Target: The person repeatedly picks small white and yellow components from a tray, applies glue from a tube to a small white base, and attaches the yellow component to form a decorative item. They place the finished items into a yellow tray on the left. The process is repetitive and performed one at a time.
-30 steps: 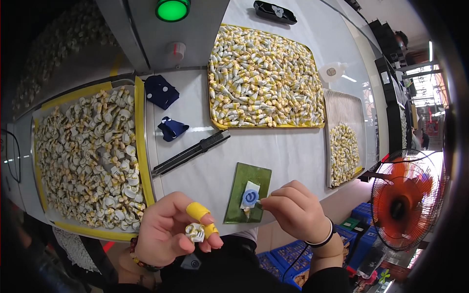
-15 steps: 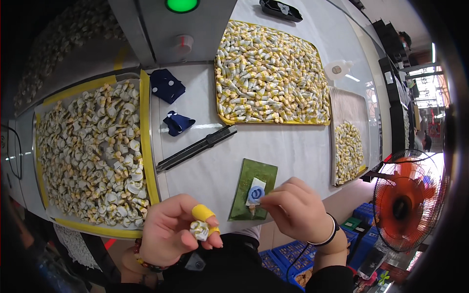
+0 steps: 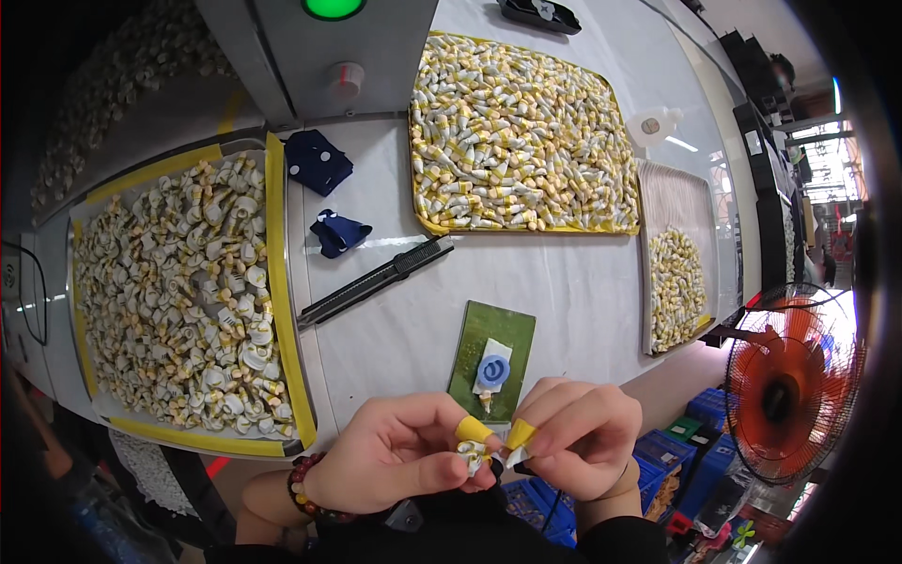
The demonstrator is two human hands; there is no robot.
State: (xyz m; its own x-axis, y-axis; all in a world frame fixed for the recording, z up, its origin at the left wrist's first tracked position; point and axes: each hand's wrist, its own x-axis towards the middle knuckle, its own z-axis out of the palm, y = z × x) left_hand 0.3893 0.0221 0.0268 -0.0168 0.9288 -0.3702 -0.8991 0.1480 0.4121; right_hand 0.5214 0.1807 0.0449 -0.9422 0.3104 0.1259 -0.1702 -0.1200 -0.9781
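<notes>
My left hand [image 3: 399,461] and right hand [image 3: 584,440] meet just before the worktop's near edge. My left grip is closed around a small ruffled white-and-gold piece [image 3: 473,458], held at its fingertips, and a yellow finger cover [image 3: 473,430] sits on my left index finger. My right grip is pinched on a small white bit [image 3: 515,457] beside that piece; a yellow patch shows there too, but I can't tell whose finger it belongs to. Beyond my knuckles, at the worktop's near edge, lies a green board [image 3: 499,321] bearing a blue disc [image 3: 492,370] on a white patch. Toward the left edge stands a yellow-rimmed tray [image 3: 285,282] filled with ruffled white-and-gold pieces, with a long black cutter-like tool [image 3: 376,282] slanting from its right side. Near the right edge, a paper-lined tray [image 3: 672,197] carries slim pieces in its near part. Farther off are two dark blue cloths [image 3: 318,162], a large tray [image 3: 437,227] full of slim white-and-yellow pieces, a white bottle [image 3: 654,125] past its right side, and a black holder [image 3: 540,14] at the back.
</notes>
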